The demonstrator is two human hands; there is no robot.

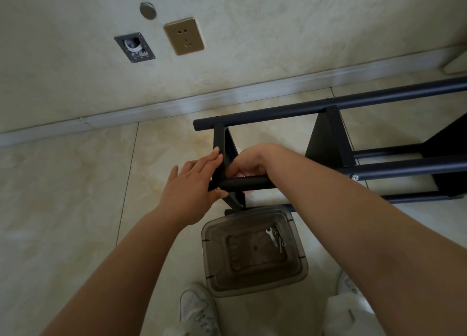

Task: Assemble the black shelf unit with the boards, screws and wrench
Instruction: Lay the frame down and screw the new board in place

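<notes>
**Shelf frame on its side, both hands at the near board**

Here the black shelf unit (pixel 336 138) lies on its side on the tiled floor (pixel 63 196), close to the skirting board and the wall (pixel 252 32). Its round black tubes run from the middle of the view off to the right edge, and 2 flat black boards stand between them, 1 at the left end (pixel 222 143) and 1 further right (pixel 326 138).

A smoky transparent plastic bin (pixel 255 282) sits on the floor just below the frame's left end, between the person's 2 forearms. Inside it lie a small silver wrench (pixel 271 237) and a few loose screws (pixel 281 242).

The left hand (pixel 192 186) has its fingers straight, fingertips pressed against the left board's edge and thumb touching the end of the near tube (pixel 242 184); its grip closes on nothing. The right hand (pixel 252 163) reaches in behind that board with fingers curled down toward the same tube; what its grip holds, if anything, cannot be told.

A gold wall socket (pixel 183 36), an open junction box (pixel 134 47) and a round metal cap (pixel 147 10) sit on the wall. 2 white shoes (pixel 197 310) show at the bottom edge.
</notes>
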